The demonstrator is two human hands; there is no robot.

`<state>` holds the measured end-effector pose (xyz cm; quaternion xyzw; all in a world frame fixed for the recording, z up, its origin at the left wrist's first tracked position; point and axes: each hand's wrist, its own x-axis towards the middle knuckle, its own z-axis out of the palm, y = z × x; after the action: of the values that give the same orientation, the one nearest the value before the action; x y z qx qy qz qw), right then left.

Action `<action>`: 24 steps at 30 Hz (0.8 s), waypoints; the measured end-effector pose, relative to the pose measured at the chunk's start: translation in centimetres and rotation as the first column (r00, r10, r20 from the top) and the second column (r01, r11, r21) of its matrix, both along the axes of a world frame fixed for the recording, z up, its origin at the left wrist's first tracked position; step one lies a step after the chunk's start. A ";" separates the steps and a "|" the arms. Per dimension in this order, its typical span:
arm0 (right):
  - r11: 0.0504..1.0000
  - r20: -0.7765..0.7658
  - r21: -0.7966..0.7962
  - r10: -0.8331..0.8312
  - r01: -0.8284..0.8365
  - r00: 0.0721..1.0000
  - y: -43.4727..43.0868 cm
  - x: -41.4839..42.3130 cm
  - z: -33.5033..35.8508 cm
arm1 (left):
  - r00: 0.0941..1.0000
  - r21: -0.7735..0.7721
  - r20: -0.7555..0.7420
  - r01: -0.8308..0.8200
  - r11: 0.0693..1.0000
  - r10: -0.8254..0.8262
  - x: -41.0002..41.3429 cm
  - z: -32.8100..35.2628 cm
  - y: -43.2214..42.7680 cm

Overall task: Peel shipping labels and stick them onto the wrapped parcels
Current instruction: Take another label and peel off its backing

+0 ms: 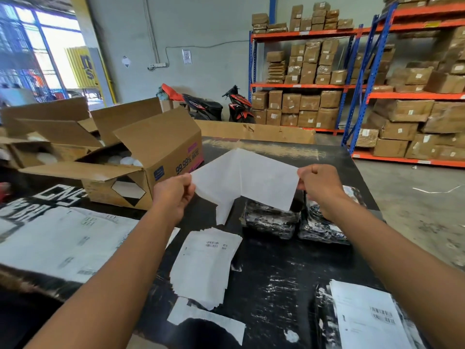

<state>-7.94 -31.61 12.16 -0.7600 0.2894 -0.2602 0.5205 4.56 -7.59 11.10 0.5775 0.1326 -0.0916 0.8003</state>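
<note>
One label (246, 177) is held above the middle of the table (271, 278). Its long axis runs left to right, its blank side faces the person, and a narrow flap hangs from its lower edge.

The left hand (173, 192) pinches the label's left end; the right hand (319, 187) pinches the right end. On both hands the fingers are curled tight on the paper.

Two black wrapped parcels (270, 220) lie side by side beneath the label, toward the right edge of the table.

One label stack (203, 265) lies mid-table, with barcodes showing but text unreadable.

One open cardboard box (161, 157) near the left edge reads "99.99% RATE".
</note>
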 end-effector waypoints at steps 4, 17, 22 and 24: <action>0.999 -0.004 0.037 -0.040 0.040 0.999 1.2 1.8 0.1 | 0.991 -0.025 -0.076 -0.114 0.993 0.112 2.6 -0.8 4.1; 0.974 0.150 0.212 -0.111 0.078 0.983 5.8 7.2 -0.1 | 0.997 0.220 -0.041 0.073 0.973 -0.066 6.7 -5.0 5.3; 0.989 0.108 0.149 -0.027 0.011 0.994 8.4 8.6 -0.8 | 0.977 0.171 -0.043 0.213 0.962 -0.209 8.1 -7.7 0.9; 0.992 0.095 0.121 0.011 -0.023 0.995 8.8 9.3 -1.0 | 0.974 0.188 -0.049 0.224 0.956 -0.219 9.0 -8.9 -0.7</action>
<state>1.37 -22.85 11.19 -0.7162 0.2732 -0.2732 0.5811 13.60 -8.32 2.23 0.6621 0.0862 -0.1754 0.7235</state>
